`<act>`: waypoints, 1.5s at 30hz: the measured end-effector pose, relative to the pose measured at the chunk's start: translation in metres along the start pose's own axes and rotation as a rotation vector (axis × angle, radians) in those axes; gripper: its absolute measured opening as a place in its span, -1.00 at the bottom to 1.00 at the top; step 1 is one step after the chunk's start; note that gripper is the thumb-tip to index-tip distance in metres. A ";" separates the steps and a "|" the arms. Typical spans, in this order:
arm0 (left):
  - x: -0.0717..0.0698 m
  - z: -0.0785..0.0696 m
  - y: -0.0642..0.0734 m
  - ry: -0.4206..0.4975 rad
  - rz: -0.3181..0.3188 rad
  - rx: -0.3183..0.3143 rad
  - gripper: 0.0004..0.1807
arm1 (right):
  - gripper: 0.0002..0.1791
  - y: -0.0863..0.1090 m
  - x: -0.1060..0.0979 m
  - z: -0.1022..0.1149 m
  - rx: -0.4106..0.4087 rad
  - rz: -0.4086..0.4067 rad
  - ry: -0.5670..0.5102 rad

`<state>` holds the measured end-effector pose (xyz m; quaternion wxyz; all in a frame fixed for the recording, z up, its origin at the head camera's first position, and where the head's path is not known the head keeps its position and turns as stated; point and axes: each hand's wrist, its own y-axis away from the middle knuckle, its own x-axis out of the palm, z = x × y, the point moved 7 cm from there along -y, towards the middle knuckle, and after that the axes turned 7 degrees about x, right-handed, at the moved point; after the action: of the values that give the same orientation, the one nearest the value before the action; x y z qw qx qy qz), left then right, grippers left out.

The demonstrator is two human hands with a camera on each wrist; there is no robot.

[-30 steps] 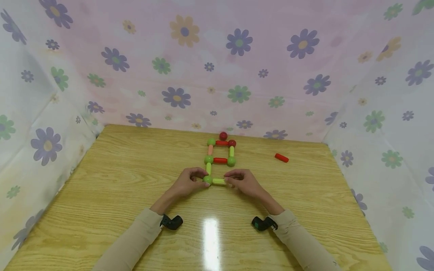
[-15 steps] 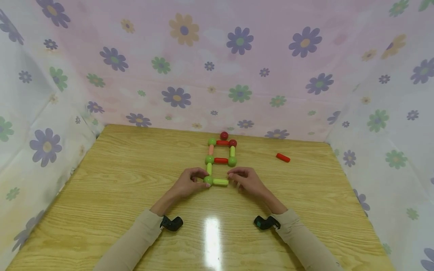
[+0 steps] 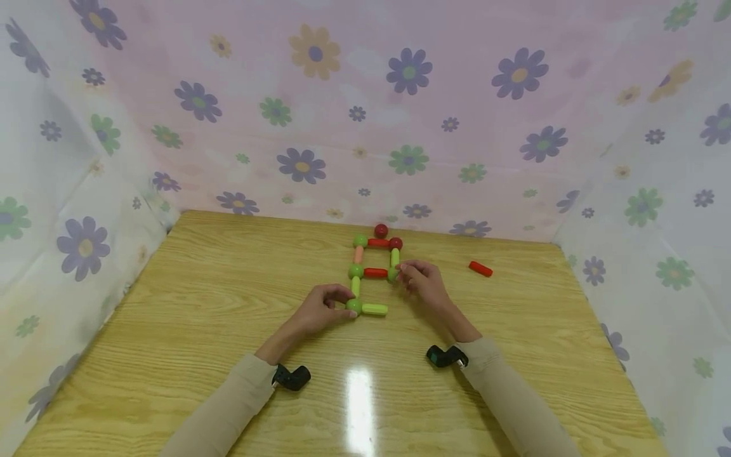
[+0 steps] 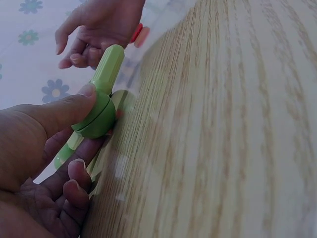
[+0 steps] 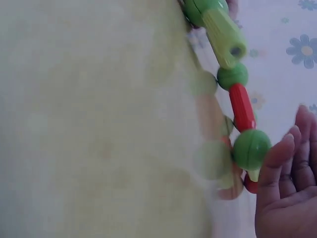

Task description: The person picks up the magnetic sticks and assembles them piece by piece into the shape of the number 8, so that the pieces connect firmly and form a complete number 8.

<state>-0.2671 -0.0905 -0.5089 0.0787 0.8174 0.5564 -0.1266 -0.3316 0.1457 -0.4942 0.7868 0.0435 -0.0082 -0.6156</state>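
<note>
A figure of magnetic-looking balls and rods lies on the wooden table. My left hand (image 3: 321, 309) pinches the green ball (image 4: 99, 118) at its near-left corner between thumb and fingers. From that ball a yellow-green rod (image 3: 375, 310) points right with a free end. Beyond it, green and red balls and rods form a square. My right hand (image 3: 427, 284) is beside the square's near-right green ball (image 5: 251, 149), fingers loosely bent and partly hiding it in the head view. In the right wrist view nothing is between those fingers; whether they touch the ball I cannot tell.
A loose red rod (image 3: 481, 269) lies to the right on the table (image 3: 228, 266). A red ball (image 3: 381, 231) sits just behind the square, near the table's back edge. Flowered cloth (image 3: 342, 127) hangs behind and along both sides.
My right hand has let go of the yellow-green rod's free end and moved away from me to the square's near-right ball. The left hand keeps its grip on the corner ball.
</note>
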 end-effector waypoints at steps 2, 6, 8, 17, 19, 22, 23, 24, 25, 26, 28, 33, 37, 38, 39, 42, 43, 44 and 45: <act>0.000 0.000 0.000 0.002 -0.001 -0.008 -0.67 | -0.61 -0.007 -0.004 0.007 -0.030 -0.042 -0.019; -0.001 -0.001 0.001 0.009 -0.003 -0.016 -0.66 | -0.60 -0.022 -0.009 0.021 -0.078 -0.115 -0.035; -0.001 -0.001 0.002 0.009 -0.004 -0.015 -0.67 | -0.60 -0.030 -0.010 0.027 -0.093 -0.139 -0.020; 0.000 -0.004 0.002 0.006 0.003 0.011 -0.67 | -0.66 -0.063 -0.004 0.040 -0.169 -0.108 0.259; 0.000 -0.004 0.002 0.006 0.004 0.013 -0.67 | -0.66 -0.069 -0.002 0.041 -0.175 -0.101 0.323; 0.001 -0.004 0.002 0.005 0.007 0.010 -0.67 | -0.62 -0.077 0.000 0.040 -0.176 -0.078 0.407; 0.000 -0.003 0.002 0.006 0.007 0.009 -0.67 | -0.60 -0.080 0.002 0.040 -0.178 -0.060 0.435; 0.000 -0.003 0.002 0.005 0.008 0.009 -0.67 | -0.59 -0.083 0.004 0.040 -0.182 -0.042 0.462; 0.000 -0.002 0.002 0.006 0.010 0.007 -0.67 | -0.58 -0.085 0.006 0.040 -0.189 -0.018 0.480; 0.000 -0.002 0.002 0.006 0.010 0.009 -0.67 | -0.57 -0.088 0.009 0.040 -0.200 0.005 0.501; -0.001 -0.003 0.002 0.006 0.011 0.016 -0.67 | -0.55 -0.093 0.014 0.041 -0.219 0.051 0.527; -0.001 -0.018 0.007 0.020 0.014 0.053 -0.66 | -0.55 -0.105 0.022 0.036 -0.194 0.112 0.626; 0.000 -0.031 0.011 0.031 0.008 0.059 -0.68 | -0.55 -0.110 0.025 0.027 -0.151 0.116 0.734; 0.000 -0.027 0.009 0.028 0.007 0.055 -0.68 | -0.55 -0.110 0.025 0.025 -0.148 0.111 0.745; 0.001 -0.023 0.008 0.025 0.005 0.050 -0.68 | -0.55 -0.110 0.025 0.024 -0.144 0.106 0.749; 0.002 -0.010 0.004 0.022 -0.001 0.037 -0.66 | -0.56 -0.109 0.024 0.022 -0.133 0.080 0.737; 0.002 -0.007 0.003 0.021 -0.003 0.034 -0.66 | -0.56 -0.109 0.023 0.022 -0.126 0.070 0.721; 0.002 -0.006 0.002 0.023 -0.004 0.033 -0.65 | -0.56 -0.109 0.023 0.022 -0.120 0.061 0.703; 0.002 -0.005 0.002 0.026 -0.003 0.033 -0.64 | -0.56 -0.109 0.022 0.022 -0.114 0.051 0.684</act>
<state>-0.2642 -0.0886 -0.5049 0.0577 0.8193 0.5565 -0.1255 -0.4333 0.0976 -0.4819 0.7604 0.2032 0.2893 -0.5448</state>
